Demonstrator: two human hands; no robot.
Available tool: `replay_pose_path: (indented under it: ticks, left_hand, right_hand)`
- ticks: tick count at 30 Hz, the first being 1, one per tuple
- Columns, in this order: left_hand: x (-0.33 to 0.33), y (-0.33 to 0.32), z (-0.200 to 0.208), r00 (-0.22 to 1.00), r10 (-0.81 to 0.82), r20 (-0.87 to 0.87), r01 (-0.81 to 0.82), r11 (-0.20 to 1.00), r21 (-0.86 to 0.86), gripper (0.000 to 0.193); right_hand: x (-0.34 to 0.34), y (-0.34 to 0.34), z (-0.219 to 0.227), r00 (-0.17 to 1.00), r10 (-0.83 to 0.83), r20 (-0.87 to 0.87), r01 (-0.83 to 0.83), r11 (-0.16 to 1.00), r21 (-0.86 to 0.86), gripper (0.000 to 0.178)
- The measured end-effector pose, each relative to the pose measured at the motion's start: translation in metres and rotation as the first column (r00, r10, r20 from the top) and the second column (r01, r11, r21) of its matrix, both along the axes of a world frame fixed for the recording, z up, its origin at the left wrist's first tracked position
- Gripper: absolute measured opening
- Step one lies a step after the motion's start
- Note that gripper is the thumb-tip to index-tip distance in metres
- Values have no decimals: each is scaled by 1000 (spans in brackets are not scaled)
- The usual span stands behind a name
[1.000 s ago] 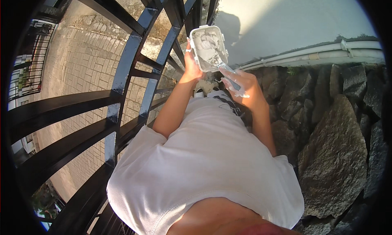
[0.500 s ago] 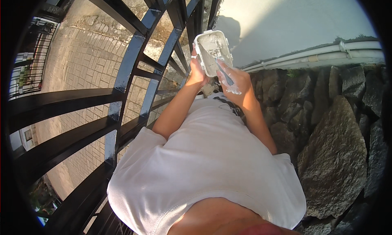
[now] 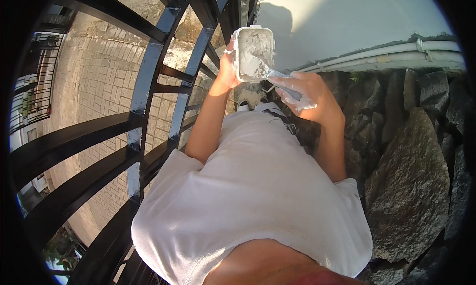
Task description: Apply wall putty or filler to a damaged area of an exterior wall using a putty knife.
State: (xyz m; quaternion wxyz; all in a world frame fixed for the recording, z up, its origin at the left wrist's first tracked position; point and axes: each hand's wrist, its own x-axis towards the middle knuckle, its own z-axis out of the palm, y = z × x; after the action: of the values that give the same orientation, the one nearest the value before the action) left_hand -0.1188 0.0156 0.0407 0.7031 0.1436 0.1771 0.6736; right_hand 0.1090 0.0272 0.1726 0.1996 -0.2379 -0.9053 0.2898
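My left hand (image 3: 228, 71) grips a white rectangular plastic tub (image 3: 255, 28) by its left side, fingers wrapped round the wall. Inside lies thick white paste (image 3: 254, 43), heaped toward the far end and smeared on the walls. My right hand (image 3: 317, 95) is closed round the grey handle of a putty knife (image 3: 291, 89). The knife's blade end reaches over the tub's near right corner and carries a lump of paste. White paste coats the right hand's fingers and dots the left thumb area. The left fingers under the tub are hidden.
A black metal fence (image 3: 144, 106) runs close along my left, with a paved lane (image 3: 99, 91) beyond. Ahead right stands a pale wall (image 3: 347, 22) with white pipes (image 3: 386, 54) along its foot. Rough dark stones (image 3: 411, 186) lie at my right. My shoes (image 3: 243, 105) show below the tub.
The putty knife has drawn back to the right, from across the tub to its near right corner, now with paste on it. The tub has shifted slightly up and left.
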Motion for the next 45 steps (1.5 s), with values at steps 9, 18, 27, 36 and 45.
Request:
replay_pose_path:
  ticks: [9,18,27,36,45]
  left_hand:
    - [-21,2,-1,954,-263,141,264,964,16,62]
    - [-12,1,-24,971,-148,188,152,988,-5,62]
    - [6,4,-32,892,320,-319,-299,947,113,73]
    - [2,0,5,908,397,-132,-390,918,79,72]
    - [7,-12,-7,968,252,-16,-252,961,-115,67]
  right_hand:
    - [12,2,-8,997,73,32,-70,993,-91,50]
    - [-13,-10,-25,972,-195,-132,192,981,-36,41]
    - [-32,-35,-4,894,-439,92,420,748,-514,31]
    - [-45,-45,-20,828,-559,32,536,775,-335,30]
    - [-39,-40,-48,888,-458,-53,418,849,-324,34]
